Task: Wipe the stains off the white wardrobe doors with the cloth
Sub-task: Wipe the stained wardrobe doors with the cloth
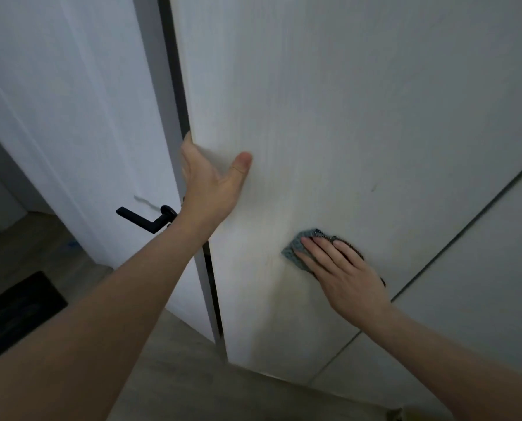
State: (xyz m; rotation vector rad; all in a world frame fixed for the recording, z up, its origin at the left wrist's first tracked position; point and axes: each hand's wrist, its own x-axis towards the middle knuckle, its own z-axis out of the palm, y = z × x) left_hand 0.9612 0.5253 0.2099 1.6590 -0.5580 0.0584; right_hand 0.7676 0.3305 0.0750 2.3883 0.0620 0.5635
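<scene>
Fingers of the right hand (349, 278) press flat on the cloth (297, 253); left hand (211, 183) grips the wardrobe door (344, 117) edge.

We reach both bare forearms up from six o'clock. Our left hand (212, 183) sits toward ten o'clock, thumb spread to the right, fingers hooked out of sight round an edge. Our right hand (343, 270), toward four o'clock, lies palm-down with fingers straight and together, pointing to eleven o'clock.
</scene>
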